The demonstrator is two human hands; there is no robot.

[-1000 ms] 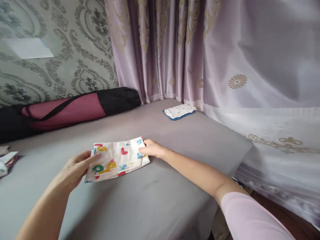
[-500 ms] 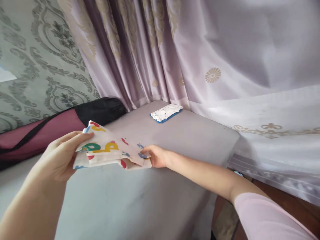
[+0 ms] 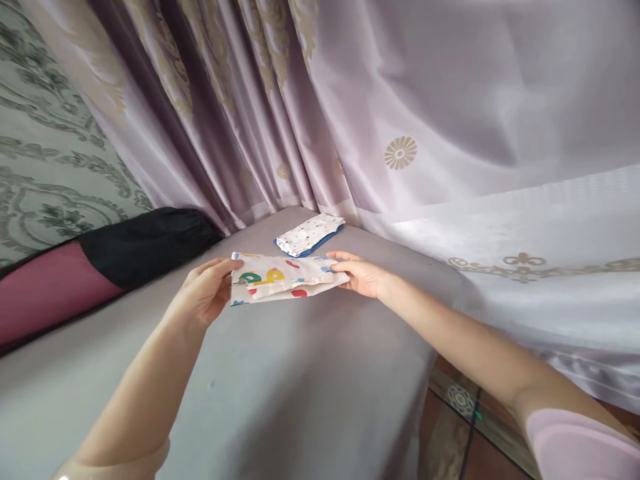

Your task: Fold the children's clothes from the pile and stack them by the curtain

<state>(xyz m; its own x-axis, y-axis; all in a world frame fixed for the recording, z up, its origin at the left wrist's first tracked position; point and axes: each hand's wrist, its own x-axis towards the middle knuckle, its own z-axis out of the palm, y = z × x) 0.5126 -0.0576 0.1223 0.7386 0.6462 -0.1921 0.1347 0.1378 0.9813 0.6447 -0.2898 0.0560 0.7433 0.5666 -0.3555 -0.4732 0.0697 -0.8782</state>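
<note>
Between my two hands is a folded white cloth (image 3: 280, 275) printed with colourful shapes. My left hand (image 3: 213, 283) pinches its left end, thumb on top. At the right end, my right hand (image 3: 361, 273) grips the cloth with its fingers closed on the edge. The cloth is held nearly level above the grey-covered bed (image 3: 270, 387). Just beyond it lies a folded white speckled cloth (image 3: 311, 233) on top of a folded blue cloth (image 3: 320, 248).
A long maroon and black bag (image 3: 145, 243) lies along the wall at the left. Mauve curtains (image 3: 350, 120) hang behind the bed's far edge. Tiled floor (image 3: 450, 427) shows at the lower right.
Both hands have carried the printed cloth forward and to the right, closer to the folded stack. The cloth is now more level, and the view has shifted a little to the right.
</note>
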